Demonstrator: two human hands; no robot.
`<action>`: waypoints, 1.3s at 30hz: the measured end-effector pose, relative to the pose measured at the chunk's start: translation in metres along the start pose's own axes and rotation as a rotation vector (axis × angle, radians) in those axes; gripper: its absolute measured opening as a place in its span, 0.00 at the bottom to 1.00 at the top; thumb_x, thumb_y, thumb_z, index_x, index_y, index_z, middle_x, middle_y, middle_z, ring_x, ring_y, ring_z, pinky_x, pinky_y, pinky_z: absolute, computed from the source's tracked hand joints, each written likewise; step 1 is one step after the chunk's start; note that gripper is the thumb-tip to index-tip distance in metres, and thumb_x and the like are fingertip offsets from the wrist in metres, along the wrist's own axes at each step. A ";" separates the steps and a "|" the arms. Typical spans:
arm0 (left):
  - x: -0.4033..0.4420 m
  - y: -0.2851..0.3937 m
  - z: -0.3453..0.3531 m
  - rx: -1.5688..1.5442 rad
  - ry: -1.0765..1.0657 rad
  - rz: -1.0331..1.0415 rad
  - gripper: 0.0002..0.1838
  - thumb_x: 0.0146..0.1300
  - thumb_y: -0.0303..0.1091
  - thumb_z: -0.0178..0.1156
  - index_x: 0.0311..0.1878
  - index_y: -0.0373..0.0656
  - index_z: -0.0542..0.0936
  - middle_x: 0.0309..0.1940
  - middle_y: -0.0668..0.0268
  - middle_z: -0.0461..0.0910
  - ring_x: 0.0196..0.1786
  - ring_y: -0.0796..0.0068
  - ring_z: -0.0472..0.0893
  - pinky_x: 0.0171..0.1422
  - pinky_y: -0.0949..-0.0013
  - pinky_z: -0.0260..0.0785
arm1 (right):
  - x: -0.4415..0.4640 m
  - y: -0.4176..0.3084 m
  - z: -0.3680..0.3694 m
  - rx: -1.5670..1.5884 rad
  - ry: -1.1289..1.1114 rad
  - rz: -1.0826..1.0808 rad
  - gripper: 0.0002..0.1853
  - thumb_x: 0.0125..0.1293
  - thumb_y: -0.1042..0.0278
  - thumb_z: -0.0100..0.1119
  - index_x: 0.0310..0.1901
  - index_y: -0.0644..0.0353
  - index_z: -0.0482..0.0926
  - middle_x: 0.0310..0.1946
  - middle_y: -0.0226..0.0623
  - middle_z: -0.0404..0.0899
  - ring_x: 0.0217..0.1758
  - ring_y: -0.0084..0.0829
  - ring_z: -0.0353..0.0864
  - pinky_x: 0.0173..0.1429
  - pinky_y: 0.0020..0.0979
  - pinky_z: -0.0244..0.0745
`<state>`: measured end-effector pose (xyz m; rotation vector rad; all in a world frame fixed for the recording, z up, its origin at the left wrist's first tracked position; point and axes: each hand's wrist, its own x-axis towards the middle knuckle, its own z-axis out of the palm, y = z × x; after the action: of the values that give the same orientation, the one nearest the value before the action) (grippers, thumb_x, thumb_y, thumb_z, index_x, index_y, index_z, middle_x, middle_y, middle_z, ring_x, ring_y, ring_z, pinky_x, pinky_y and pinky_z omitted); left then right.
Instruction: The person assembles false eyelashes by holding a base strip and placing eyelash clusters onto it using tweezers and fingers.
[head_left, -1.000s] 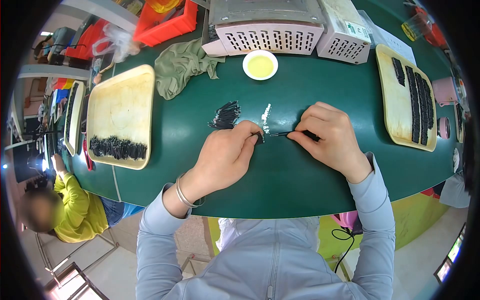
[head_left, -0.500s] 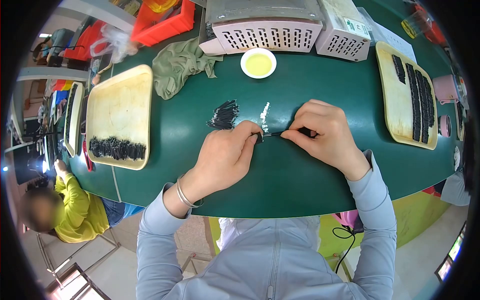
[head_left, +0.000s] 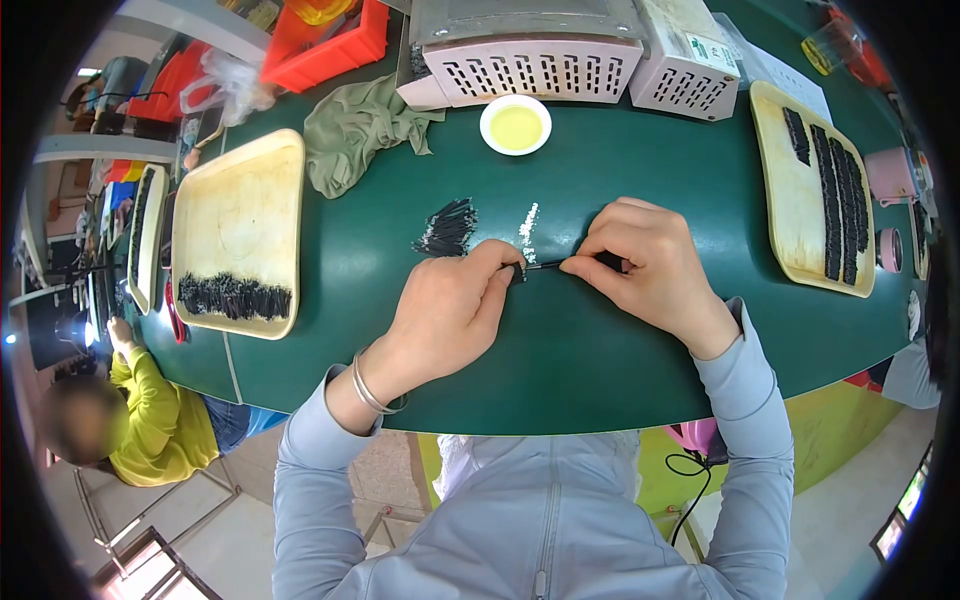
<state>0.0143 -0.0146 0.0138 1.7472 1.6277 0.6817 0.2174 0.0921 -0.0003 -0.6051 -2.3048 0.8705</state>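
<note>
My left hand (head_left: 452,300) pinches a small dark piece (head_left: 518,272) between thumb and forefinger. A thin black tool (head_left: 545,265) is gripped in my right hand (head_left: 645,262), its tip touching or very near that piece. Just beyond my left hand lies a pile of thin black pieces (head_left: 450,226) with pale ends. A short line of small white bits (head_left: 529,230) lies on the green table (head_left: 560,370) past the gap between my hands.
A cream tray (head_left: 240,215) with black pieces stands left; another tray (head_left: 795,220) holds black rows at right. Behind are a white dish of yellowish liquid (head_left: 516,126), a green cloth (head_left: 360,135), perforated metal boxes (head_left: 535,75) and a red bin (head_left: 330,50). A person (head_left: 165,410) sits at far left.
The tool in my right hand has moved left, closing the gap to the piece in my left hand. My left hand has barely moved.
</note>
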 end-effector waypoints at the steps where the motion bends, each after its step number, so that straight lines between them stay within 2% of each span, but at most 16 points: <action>1: 0.000 0.000 0.000 -0.003 0.000 0.001 0.08 0.66 0.23 0.50 0.45 0.39 0.76 0.15 0.65 0.73 0.18 0.71 0.74 0.25 0.68 0.64 | 0.000 -0.001 -0.001 0.000 -0.004 0.001 0.09 0.46 0.76 0.74 0.24 0.64 0.80 0.22 0.33 0.76 0.25 0.31 0.73 0.25 0.30 0.65; 10: 0.001 0.001 -0.002 -0.019 -0.015 -0.019 0.08 0.67 0.23 0.49 0.46 0.39 0.76 0.16 0.65 0.73 0.19 0.71 0.74 0.26 0.69 0.64 | -0.001 0.000 -0.007 -0.119 -0.007 -0.019 0.10 0.44 0.77 0.73 0.23 0.64 0.79 0.23 0.35 0.75 0.26 0.35 0.74 0.29 0.33 0.69; 13: 0.002 0.004 -0.004 -0.041 -0.027 -0.048 0.06 0.64 0.24 0.52 0.44 0.39 0.74 0.19 0.55 0.76 0.25 0.52 0.78 0.29 0.55 0.67 | -0.001 -0.001 -0.007 -0.128 -0.007 -0.031 0.10 0.43 0.76 0.74 0.23 0.64 0.78 0.23 0.35 0.75 0.27 0.36 0.74 0.29 0.33 0.69; 22: 0.002 0.005 -0.004 -0.059 -0.024 -0.061 0.06 0.64 0.24 0.52 0.44 0.38 0.74 0.21 0.55 0.77 0.25 0.52 0.78 0.29 0.56 0.68 | -0.001 -0.001 -0.006 -0.151 -0.009 -0.043 0.11 0.43 0.75 0.74 0.23 0.63 0.77 0.24 0.35 0.75 0.27 0.36 0.74 0.29 0.34 0.69; 25: 0.000 0.001 -0.001 -0.050 -0.001 -0.020 0.07 0.67 0.23 0.50 0.45 0.38 0.75 0.16 0.65 0.73 0.19 0.73 0.74 0.26 0.70 0.64 | -0.001 -0.002 -0.006 -0.172 -0.016 -0.031 0.10 0.45 0.72 0.73 0.22 0.60 0.77 0.23 0.33 0.74 0.29 0.35 0.75 0.29 0.35 0.71; 27: 0.000 0.002 -0.001 -0.053 0.003 -0.017 0.07 0.67 0.23 0.50 0.45 0.38 0.75 0.16 0.65 0.73 0.19 0.73 0.74 0.26 0.70 0.64 | -0.001 -0.001 -0.006 -0.183 -0.019 -0.023 0.10 0.46 0.70 0.72 0.21 0.59 0.77 0.23 0.32 0.74 0.29 0.34 0.75 0.29 0.35 0.72; 31: 0.000 0.001 0.000 -0.054 0.012 -0.008 0.07 0.66 0.23 0.50 0.45 0.38 0.75 0.16 0.65 0.73 0.19 0.73 0.74 0.25 0.70 0.64 | -0.002 0.000 -0.005 -0.164 -0.010 -0.060 0.10 0.44 0.76 0.74 0.23 0.63 0.78 0.23 0.34 0.75 0.26 0.34 0.74 0.28 0.33 0.68; 34: 0.000 0.001 0.000 -0.049 0.017 -0.005 0.07 0.66 0.23 0.50 0.45 0.38 0.75 0.16 0.65 0.73 0.19 0.73 0.74 0.25 0.70 0.64 | -0.001 0.001 -0.002 -0.007 0.012 -0.010 0.09 0.45 0.76 0.74 0.23 0.63 0.80 0.23 0.33 0.75 0.25 0.32 0.73 0.26 0.31 0.66; 38: 0.000 0.002 0.001 -0.028 0.029 0.019 0.07 0.66 0.22 0.50 0.44 0.38 0.76 0.16 0.64 0.73 0.18 0.72 0.74 0.25 0.69 0.64 | 0.001 0.001 0.001 0.012 0.009 -0.002 0.08 0.46 0.76 0.74 0.24 0.63 0.80 0.22 0.32 0.76 0.25 0.29 0.73 0.24 0.29 0.65; 39: 0.000 0.002 0.001 -0.019 0.025 0.015 0.06 0.65 0.23 0.51 0.44 0.38 0.75 0.17 0.61 0.74 0.20 0.65 0.76 0.26 0.64 0.65 | 0.001 0.001 0.001 0.012 0.009 -0.002 0.08 0.46 0.76 0.74 0.24 0.63 0.80 0.22 0.32 0.76 0.25 0.29 0.73 0.24 0.29 0.65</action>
<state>0.0160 -0.0142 0.0147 1.7454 1.6216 0.7264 0.2162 0.0928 -0.0014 -0.6001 -2.2904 0.8791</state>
